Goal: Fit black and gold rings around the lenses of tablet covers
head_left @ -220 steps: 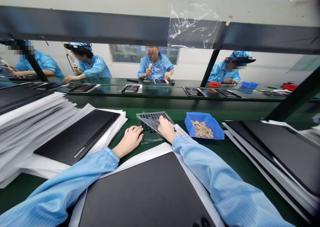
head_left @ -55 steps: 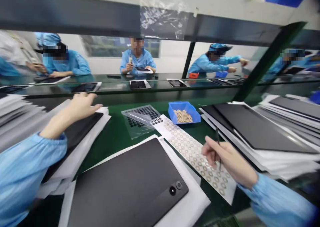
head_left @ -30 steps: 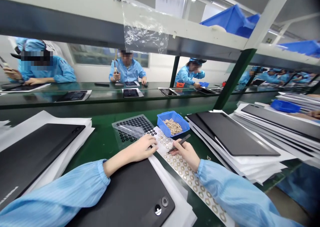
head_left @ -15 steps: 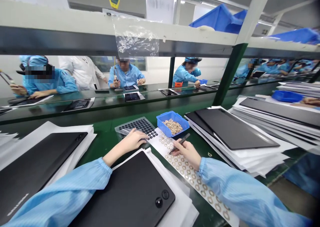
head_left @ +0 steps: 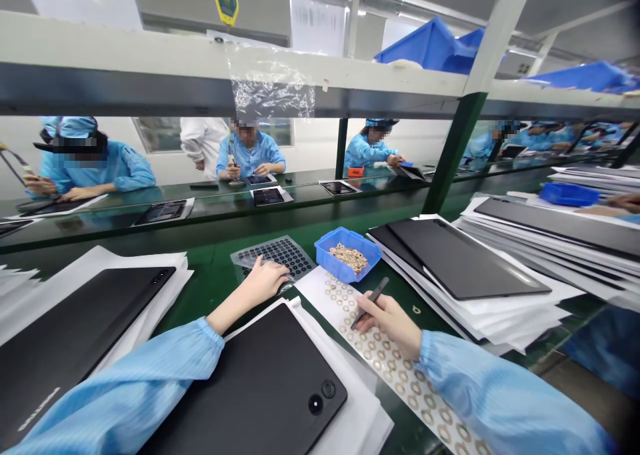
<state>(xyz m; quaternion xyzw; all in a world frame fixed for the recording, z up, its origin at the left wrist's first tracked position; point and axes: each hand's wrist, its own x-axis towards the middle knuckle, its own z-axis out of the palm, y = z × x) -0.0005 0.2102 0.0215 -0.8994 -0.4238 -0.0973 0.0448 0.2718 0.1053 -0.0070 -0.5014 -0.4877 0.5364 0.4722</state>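
My right hand holds dark tweezers, their tips down at a long white sheet that bears rows of small ring-shaped pieces. My left hand rests on the near edge of a clear sheet of black rings; whether its fingers pinch the film is hard to make out. Behind the white sheet, a blue tray contains many small tan pieces. A black tablet back panel with two round camera rings lies on white paper between my forearms.
Another black panel lies on papers at left. Stacked panels and papers stand at right. One loose ring piece is on the green bench. A shelf spans overhead; several people sit across the bench.
My right hand and the tweezers have moved right and slightly nearer along the white sheet. My left hand has shifted slightly left, and the black rings beside it are now less spread onto the white sheet.
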